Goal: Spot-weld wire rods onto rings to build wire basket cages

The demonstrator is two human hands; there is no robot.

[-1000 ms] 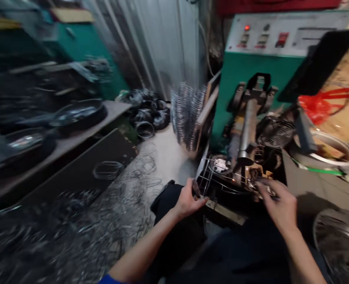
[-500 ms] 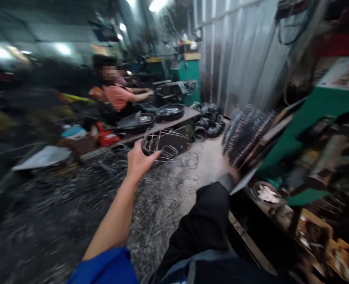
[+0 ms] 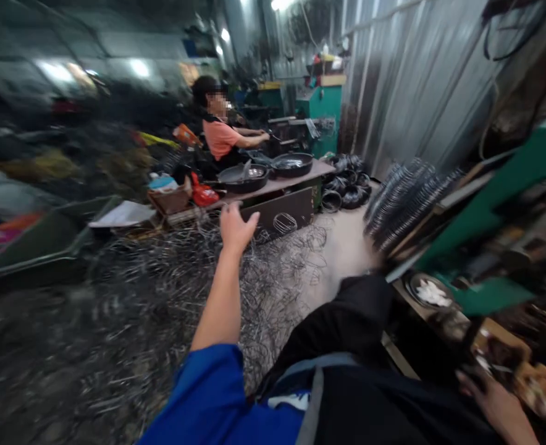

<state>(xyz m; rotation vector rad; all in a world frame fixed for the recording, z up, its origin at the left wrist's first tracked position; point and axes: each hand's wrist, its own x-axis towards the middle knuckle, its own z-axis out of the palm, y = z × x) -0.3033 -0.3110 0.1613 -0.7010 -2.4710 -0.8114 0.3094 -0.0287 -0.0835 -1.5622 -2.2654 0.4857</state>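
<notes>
My left hand [image 3: 236,228] is stretched out over the floor with thumb and fingers apart, holding nothing. Beyond it, a round wire frame [image 3: 285,223] appears in front of the dark panel below the low table [image 3: 317,171]. Many thin wire pieces [image 3: 171,290] cover the floor beneath my left arm. At the lower right, my right hand [image 3: 483,392] is near the yellowish trays [image 3: 504,340]; its fingers are blurred around something dark that I cannot make out.
A seated person in an orange shirt [image 3: 220,137] works behind two black pans [image 3: 293,164]. Wire coils [image 3: 405,198] lean by the green machine [image 3: 462,266] at right. A dish of white pieces [image 3: 433,293] sits beside it. A green bin [image 3: 64,247] stands left.
My left hand has let go of the wire frame, which is now beyond it. The view has turned left, and my right hand shows more clearly at the lower right.
</notes>
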